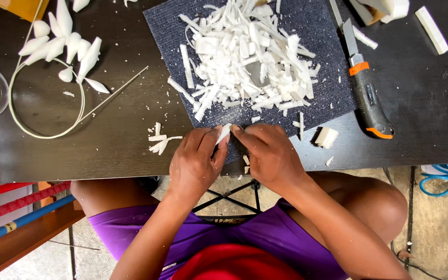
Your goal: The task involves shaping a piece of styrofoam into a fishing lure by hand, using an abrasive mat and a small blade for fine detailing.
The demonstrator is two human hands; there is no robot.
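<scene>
Small white foam piece (224, 133) at the bench's (105, 140) near edge, pinched between left hand (195, 163) and right hand (268, 155), fingertips of both pressed together on it. Just beyond, heap of white shavings (247, 57) on grey mat (327, 88). Utility knife (365, 91) to the right.

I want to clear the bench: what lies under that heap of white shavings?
The white shavings rest on a dark grey mat on the black table. A grey patch shows mid-heap; what it is, and anything else buried there, is covered.
</scene>
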